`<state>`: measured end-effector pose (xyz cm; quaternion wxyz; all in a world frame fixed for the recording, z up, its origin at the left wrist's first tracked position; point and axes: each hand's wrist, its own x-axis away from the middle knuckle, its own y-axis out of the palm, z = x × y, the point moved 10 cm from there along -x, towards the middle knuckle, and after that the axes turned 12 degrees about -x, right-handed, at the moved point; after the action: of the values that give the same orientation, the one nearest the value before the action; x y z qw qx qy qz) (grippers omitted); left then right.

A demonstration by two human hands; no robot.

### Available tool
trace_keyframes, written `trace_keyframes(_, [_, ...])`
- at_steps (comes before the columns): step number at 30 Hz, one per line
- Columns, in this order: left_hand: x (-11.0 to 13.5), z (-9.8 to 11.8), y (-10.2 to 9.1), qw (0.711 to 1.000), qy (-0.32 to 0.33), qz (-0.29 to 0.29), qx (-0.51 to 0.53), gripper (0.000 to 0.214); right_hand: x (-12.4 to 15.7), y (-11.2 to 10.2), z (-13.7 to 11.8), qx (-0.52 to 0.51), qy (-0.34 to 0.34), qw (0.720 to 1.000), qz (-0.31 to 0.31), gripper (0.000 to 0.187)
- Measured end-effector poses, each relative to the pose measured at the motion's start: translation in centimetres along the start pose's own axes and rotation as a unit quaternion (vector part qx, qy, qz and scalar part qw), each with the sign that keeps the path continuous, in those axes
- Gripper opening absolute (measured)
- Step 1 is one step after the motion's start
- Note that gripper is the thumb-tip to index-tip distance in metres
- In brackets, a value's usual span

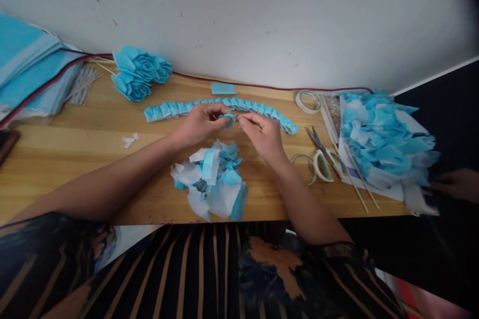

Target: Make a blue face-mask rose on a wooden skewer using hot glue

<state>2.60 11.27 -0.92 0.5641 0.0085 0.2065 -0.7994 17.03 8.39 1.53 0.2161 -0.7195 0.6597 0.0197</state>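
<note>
Between the thumb and fingers of my left hand (pixel 205 122) is a small folded piece of blue fabric (pixel 229 120). My right hand (pixel 264 134) pinches at the right side of that piece; what its fingertips hold is too small to make out. Just behind both hands, a curved row of pleated blue fabric pieces (pixel 172 109) lies across the table, partly covered by my left hand. In front of the hands sits a loose heap of blue and white fabric scraps (pixel 215 177).
Scissors (pixel 322 159), a tape roll (pixel 308 101) and thin sticks (pixel 354 179) lie to the right, beside a large blue scrap pile (pixel 385 139). Another person's hand (pixel 456 184) is at the far right. Blue fabric flowers (pixel 138 72) and stacked blue sheets (pixel 30 70) lie left.
</note>
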Motion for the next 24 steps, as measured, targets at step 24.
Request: trace_keyframes(24, [0.2,1.1,-0.5,0.995,0.001,0.024,-0.099,0.011,0.1,-0.1,-0.6,0.052,0.001,0.998,0.027,0.013])
